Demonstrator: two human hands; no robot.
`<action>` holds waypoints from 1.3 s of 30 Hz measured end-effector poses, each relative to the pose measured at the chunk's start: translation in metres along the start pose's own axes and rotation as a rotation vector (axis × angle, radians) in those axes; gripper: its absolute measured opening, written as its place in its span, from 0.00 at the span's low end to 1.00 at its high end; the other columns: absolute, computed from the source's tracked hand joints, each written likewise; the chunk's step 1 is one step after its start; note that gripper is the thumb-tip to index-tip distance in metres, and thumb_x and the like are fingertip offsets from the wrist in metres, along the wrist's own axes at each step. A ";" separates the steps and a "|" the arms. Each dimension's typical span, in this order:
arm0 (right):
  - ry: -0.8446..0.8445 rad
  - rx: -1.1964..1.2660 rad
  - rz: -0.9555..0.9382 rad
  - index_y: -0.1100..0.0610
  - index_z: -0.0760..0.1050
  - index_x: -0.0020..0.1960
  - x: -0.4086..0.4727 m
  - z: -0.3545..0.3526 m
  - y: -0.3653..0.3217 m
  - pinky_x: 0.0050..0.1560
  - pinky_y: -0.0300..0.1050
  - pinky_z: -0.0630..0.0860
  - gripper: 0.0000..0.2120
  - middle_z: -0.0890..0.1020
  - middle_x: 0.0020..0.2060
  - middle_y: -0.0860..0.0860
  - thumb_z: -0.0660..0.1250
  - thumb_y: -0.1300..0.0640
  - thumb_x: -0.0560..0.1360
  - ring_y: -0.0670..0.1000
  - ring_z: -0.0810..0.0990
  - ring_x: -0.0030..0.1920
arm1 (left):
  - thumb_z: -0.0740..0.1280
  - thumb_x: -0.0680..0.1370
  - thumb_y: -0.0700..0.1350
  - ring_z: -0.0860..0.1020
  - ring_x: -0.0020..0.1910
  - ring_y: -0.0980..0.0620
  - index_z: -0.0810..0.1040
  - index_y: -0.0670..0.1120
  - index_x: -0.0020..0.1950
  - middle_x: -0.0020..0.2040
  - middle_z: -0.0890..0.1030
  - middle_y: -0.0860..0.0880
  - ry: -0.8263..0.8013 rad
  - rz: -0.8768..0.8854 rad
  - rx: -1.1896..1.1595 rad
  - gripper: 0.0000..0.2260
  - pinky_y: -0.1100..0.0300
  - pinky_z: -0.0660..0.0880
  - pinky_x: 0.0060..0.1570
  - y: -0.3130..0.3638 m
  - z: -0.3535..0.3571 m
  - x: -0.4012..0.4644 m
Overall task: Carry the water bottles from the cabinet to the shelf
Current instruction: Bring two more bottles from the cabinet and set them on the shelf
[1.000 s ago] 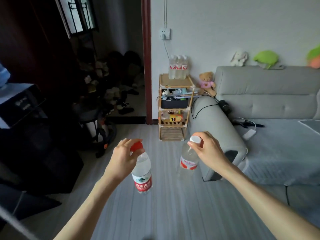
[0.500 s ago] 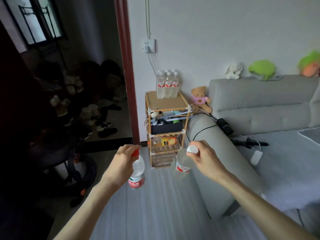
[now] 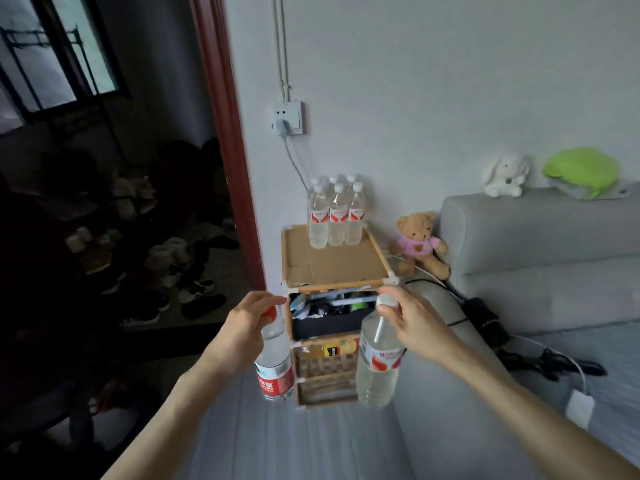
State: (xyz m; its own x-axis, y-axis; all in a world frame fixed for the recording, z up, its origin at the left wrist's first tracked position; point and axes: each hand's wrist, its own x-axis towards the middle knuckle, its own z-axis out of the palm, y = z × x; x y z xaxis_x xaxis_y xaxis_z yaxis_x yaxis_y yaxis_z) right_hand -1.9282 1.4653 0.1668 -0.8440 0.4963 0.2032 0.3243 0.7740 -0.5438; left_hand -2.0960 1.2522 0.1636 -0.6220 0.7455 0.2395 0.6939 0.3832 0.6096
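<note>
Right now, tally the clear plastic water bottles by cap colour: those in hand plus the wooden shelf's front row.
Red-capped clear plastic bottle: 1, in left hand.
White-capped clear plastic bottles: 4, the held one in the right hand, front-row three on the wooden shelf.
Total: 5.

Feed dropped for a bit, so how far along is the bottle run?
Done: a cluster of bottles already stands at the back of the shelf top. In hand: the left hand holds a red-capped bottle and the right hand a white-capped bottle, each by the neck, short of the shelf. Left: set both down.
</note>
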 end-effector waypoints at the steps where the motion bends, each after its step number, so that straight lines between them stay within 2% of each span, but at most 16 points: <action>1: 0.004 -0.004 -0.014 0.58 0.70 0.62 0.021 -0.002 0.007 0.53 0.39 0.67 0.15 0.76 0.56 0.56 0.61 0.56 0.77 0.54 0.75 0.56 | 0.58 0.76 0.29 0.73 0.53 0.53 0.75 0.44 0.61 0.59 0.72 0.47 0.007 0.008 0.006 0.17 0.83 0.63 0.46 0.000 0.003 0.020; 5: 0.088 0.019 -0.020 0.59 0.71 0.63 0.092 -0.005 0.024 0.56 0.45 0.68 0.16 0.76 0.55 0.57 0.63 0.57 0.76 0.55 0.74 0.57 | 0.59 0.76 0.29 0.71 0.52 0.54 0.76 0.42 0.60 0.56 0.72 0.49 0.052 0.042 0.010 0.17 0.84 0.61 0.47 -0.004 0.009 0.091; 10: 0.125 0.010 -0.033 0.60 0.71 0.63 0.182 -0.002 0.042 0.54 0.39 0.67 0.16 0.77 0.56 0.56 0.63 0.58 0.76 0.52 0.74 0.56 | 0.58 0.75 0.28 0.73 0.52 0.55 0.76 0.43 0.60 0.55 0.70 0.53 0.031 0.100 -0.005 0.18 0.82 0.64 0.48 -0.018 0.016 0.189; 14: 0.087 -0.039 -0.017 0.55 0.68 0.66 0.250 0.008 0.060 0.59 0.36 0.63 0.18 0.76 0.60 0.51 0.62 0.55 0.77 0.49 0.72 0.62 | 0.58 0.73 0.25 0.75 0.52 0.52 0.76 0.43 0.60 0.56 0.71 0.52 -0.047 0.197 0.005 0.21 0.78 0.67 0.50 -0.046 0.032 0.264; 18: 0.011 -0.059 0.030 0.53 0.64 0.69 0.303 0.019 0.073 0.62 0.39 0.63 0.20 0.73 0.64 0.50 0.60 0.54 0.78 0.49 0.69 0.65 | 0.60 0.70 0.23 0.74 0.55 0.49 0.76 0.45 0.60 0.58 0.73 0.46 -0.121 0.274 0.013 0.25 0.75 0.67 0.53 -0.075 0.054 0.327; 22: -0.004 -0.028 0.083 0.52 0.64 0.69 0.343 0.030 0.085 0.64 0.42 0.63 0.19 0.72 0.65 0.49 0.59 0.55 0.78 0.48 0.68 0.66 | 0.60 0.68 0.23 0.74 0.56 0.47 0.76 0.42 0.60 0.58 0.75 0.41 -0.197 0.333 0.001 0.25 0.71 0.67 0.55 -0.092 0.072 0.373; 26: -0.050 -0.017 0.126 0.54 0.63 0.69 0.372 0.038 0.097 0.65 0.42 0.62 0.20 0.71 0.66 0.51 0.59 0.56 0.78 0.49 0.67 0.67 | 0.60 0.69 0.23 0.71 0.57 0.54 0.75 0.44 0.62 0.59 0.74 0.43 -0.232 0.325 -0.007 0.25 0.78 0.63 0.55 -0.101 0.086 0.402; 32: -0.118 -0.013 0.077 0.53 0.65 0.68 0.402 0.049 0.122 0.63 0.43 0.64 0.18 0.73 0.64 0.51 0.59 0.56 0.78 0.49 0.69 0.65 | 0.59 0.75 0.29 0.72 0.56 0.54 0.73 0.47 0.63 0.59 0.72 0.51 -0.299 0.279 -0.093 0.20 0.73 0.67 0.53 -0.099 0.094 0.429; 36: -0.151 0.010 -0.011 0.51 0.68 0.66 0.408 0.047 0.133 0.57 0.41 0.69 0.17 0.74 0.60 0.49 0.62 0.54 0.77 0.46 0.72 0.56 | 0.59 0.76 0.35 0.70 0.60 0.60 0.75 0.44 0.61 0.58 0.74 0.55 -0.217 0.200 -0.170 0.15 0.76 0.63 0.60 -0.093 0.094 0.424; 39: -0.240 0.011 -0.092 0.50 0.66 0.68 0.411 0.041 0.141 0.57 0.40 0.69 0.21 0.71 0.63 0.46 0.62 0.53 0.76 0.40 0.67 0.52 | 0.61 0.74 0.49 0.68 0.61 0.61 0.77 0.50 0.58 0.59 0.76 0.59 -0.118 0.147 -0.125 0.14 0.62 0.65 0.63 -0.098 0.102 0.415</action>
State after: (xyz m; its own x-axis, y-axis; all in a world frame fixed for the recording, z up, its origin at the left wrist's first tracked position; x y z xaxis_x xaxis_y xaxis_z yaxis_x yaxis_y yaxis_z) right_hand -2.2471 1.7624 0.1401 -0.9475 0.3151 0.0540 0.2374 0.8066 -0.5414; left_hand -2.3852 1.5798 0.1265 -0.4661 0.8496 0.2469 0.7188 0.2009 0.6656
